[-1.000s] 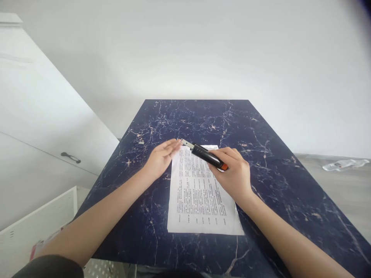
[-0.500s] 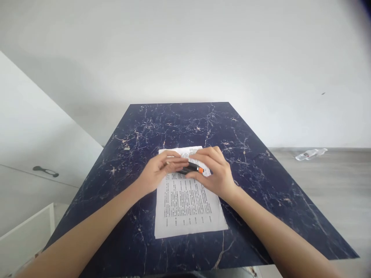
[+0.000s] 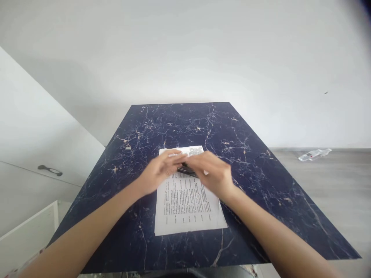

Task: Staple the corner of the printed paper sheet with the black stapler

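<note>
A long black object that looks like a stapler (image 3: 188, 170) lies over the upper part of a printed sheet of paper (image 3: 188, 216), mostly covered by my fingers. My left hand (image 3: 162, 170) closes on its left end from the side. My right hand (image 3: 213, 170) is wrapped over its right end, fingers reaching across the top toward my left fingertips. Both hands are somewhat blurred. Whether the object touches the paper cannot be made out. More than one sheet seems stacked, judging by the paper's right edge.
The paper lies on a dark blue marble-patterned table (image 3: 179, 123), its far edge near a pale wall (image 3: 185, 50). At left is a white panel with a dark handle (image 3: 50, 170). On the floor at right lies a clear plastic item (image 3: 314, 154).
My right hand has closed over the right end of the black stapler, covering its orange tip. My left hand has stayed nearly in place, and the paper has hardly shifted.
</note>
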A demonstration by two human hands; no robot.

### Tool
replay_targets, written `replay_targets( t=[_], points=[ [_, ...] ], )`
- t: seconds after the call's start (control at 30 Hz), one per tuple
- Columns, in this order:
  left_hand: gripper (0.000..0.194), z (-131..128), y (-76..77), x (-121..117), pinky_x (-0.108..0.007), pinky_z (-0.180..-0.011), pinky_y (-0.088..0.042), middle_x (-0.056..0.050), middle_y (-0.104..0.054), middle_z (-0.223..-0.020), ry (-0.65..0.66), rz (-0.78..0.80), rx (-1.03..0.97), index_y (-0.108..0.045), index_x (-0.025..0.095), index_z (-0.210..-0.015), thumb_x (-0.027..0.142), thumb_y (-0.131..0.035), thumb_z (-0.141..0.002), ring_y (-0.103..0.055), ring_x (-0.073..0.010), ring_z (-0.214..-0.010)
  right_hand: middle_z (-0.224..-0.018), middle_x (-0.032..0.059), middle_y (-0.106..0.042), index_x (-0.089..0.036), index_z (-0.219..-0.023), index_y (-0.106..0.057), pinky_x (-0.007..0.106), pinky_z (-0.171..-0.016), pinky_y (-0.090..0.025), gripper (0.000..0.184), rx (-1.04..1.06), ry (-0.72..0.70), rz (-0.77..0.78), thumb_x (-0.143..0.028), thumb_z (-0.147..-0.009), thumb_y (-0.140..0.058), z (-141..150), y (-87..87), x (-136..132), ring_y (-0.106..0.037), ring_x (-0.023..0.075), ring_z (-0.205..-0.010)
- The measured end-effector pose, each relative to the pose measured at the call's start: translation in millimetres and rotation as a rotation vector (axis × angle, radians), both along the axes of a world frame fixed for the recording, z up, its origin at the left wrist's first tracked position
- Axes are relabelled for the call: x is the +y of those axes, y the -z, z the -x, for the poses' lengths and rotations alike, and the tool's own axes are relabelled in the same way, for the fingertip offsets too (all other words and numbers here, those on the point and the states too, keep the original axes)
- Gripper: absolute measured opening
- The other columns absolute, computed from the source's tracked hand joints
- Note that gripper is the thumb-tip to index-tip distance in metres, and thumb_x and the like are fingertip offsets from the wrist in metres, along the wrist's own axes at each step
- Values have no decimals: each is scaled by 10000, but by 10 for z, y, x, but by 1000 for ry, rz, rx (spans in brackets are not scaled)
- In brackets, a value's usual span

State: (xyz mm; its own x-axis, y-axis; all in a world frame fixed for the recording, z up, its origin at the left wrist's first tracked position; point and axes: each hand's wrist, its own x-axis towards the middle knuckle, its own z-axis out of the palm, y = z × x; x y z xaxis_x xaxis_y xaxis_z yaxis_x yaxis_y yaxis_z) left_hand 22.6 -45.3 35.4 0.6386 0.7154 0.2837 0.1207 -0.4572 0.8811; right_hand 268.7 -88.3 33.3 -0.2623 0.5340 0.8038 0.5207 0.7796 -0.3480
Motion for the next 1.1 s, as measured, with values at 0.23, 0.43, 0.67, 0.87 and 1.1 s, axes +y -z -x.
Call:
replay_targets(
  t=[0.23,0.43,0.67,0.87,1.1],
  points=[
    [310,1276,-27,853,-523,-1013,-544,-169,-752,-1172,-851,-427,835,-731,163,-1219,307,-555,-1009,-700,-369,-1128,-829,46,-798,-236,-886,-829,405,-801,-593,133,184,713,480,-334,-804,-792,-1452,460,660,-742,246,-757],
    [384,1701,218,1084,-471,-1068,-515,-130,-729,-1269,-718,-354,842,-772,230,-1267,270,-665,-900,-688,-343,-1171,-865,56,-798,-224,-846,-804,412,-837,-566,194,168,806,618,-362,-709,-810,-1857,648,789,-728,244,-722],
    [93,1338,247,983,-439,-961,-554,-71,-797,-966,-718,-319,673,-757,246,-919,231,-672,-888,-746,-297,-973,-900,53,-769,-231,-860,-759,384,-794,-539,118,-18,612,286,-292,-879,-660,-1045,327,552,-683,220,-741],
    [226,739,194,675,-339,-683,-605,-96,-814,-975,-431,111,115,-712,212,-1008,409,-746,-904,-777,-241,-828,-940,42,-752,-242,-911,-733,376,-775,-540,130,-41,297,262,-227,-952,-611,-348,167,275,-653,211,-822],
    [180,352,278,482,-347,-749,-633,-58,-819,-885,-343,159,24,-827,236,-968,324,-844,-811,-782,-219,-811,-951,35,-760,-265,-925,-742,383,-754,-527,120,42,121,434,-296,-979,-639,-199,188,205,-667,221,-899]
  ],
)
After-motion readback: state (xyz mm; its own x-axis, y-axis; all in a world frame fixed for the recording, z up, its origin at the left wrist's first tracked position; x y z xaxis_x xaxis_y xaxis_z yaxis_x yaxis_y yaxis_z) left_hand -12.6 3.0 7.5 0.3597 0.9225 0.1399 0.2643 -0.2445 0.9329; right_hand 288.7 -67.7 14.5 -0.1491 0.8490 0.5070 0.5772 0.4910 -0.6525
